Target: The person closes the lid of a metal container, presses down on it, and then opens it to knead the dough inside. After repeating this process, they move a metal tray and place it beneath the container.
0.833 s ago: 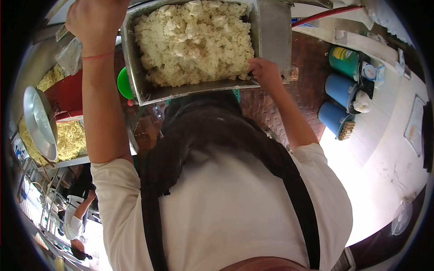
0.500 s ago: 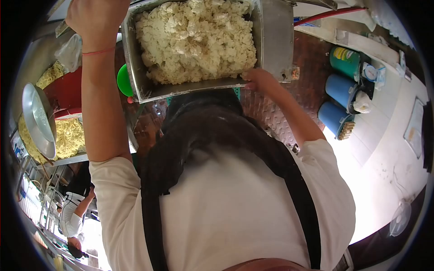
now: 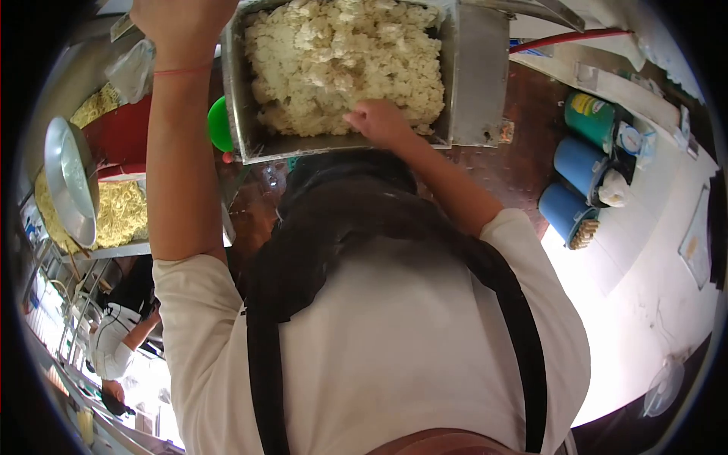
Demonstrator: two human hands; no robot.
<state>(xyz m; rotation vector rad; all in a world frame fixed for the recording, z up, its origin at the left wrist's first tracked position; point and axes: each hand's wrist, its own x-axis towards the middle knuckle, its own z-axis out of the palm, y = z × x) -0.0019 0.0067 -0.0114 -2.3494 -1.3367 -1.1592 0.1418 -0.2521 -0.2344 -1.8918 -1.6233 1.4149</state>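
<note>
A rectangular metal bin (image 3: pixel 236 91) full of pale, crumbly dough (image 3: pixel 341 68) stands at the top of the view. My right hand (image 3: pixel 379 123) is over its near side, touching the dough, with the fingers curled; whether dough is in them is hidden. My left hand (image 3: pixel 186 19) is raised at the upper left, left of the bin. The top edge cuts off its fingers, so what it touches does not show. A red band circles the left wrist.
A green bowl (image 3: pixel 219 125) is beside the bin. At left are a metal bowl (image 3: pixel 70 182), a red container (image 3: pixel 121 136) and yellow noodles (image 3: pixel 125 212). Blue drums (image 3: pixel 565 212) and a green drum (image 3: pixel 590 114) line the right. Another person (image 3: pixel 114 345) is at lower left.
My right hand has moved left from the bin's near right rim onto the dough. The whole view has shifted slightly, and my left arm stays raised.
</note>
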